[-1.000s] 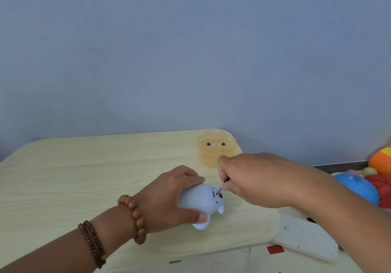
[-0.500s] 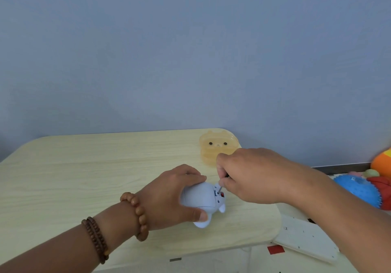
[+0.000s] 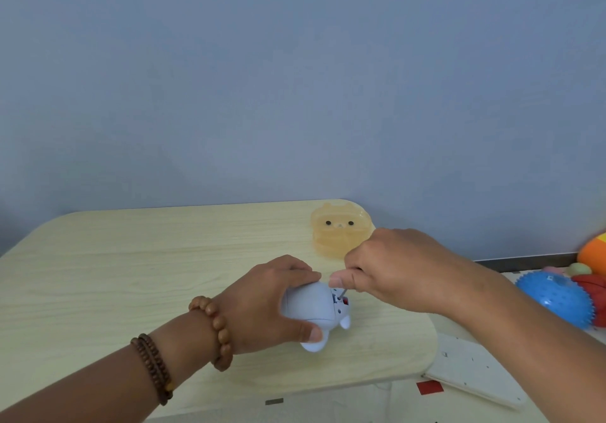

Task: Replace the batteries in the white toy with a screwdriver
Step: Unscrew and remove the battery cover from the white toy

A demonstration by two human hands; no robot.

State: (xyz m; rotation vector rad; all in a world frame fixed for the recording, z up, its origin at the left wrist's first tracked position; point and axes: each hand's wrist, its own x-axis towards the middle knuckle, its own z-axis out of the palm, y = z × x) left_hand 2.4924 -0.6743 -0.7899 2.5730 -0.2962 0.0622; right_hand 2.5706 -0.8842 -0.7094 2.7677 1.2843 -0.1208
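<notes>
The left hand (image 3: 272, 304) clamps the white toy (image 3: 311, 308) against the worktop (image 3: 131, 275) (steadying it), while the right hand (image 3: 393, 272) pinches the screwdriver (image 3: 343, 294), tip seated in the toy's underside.

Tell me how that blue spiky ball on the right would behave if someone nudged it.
The blue ball is round, so it would probably roll. Its small bumps may slow it a little. The red toy touching its right side would likely stop it going that way.
</notes>
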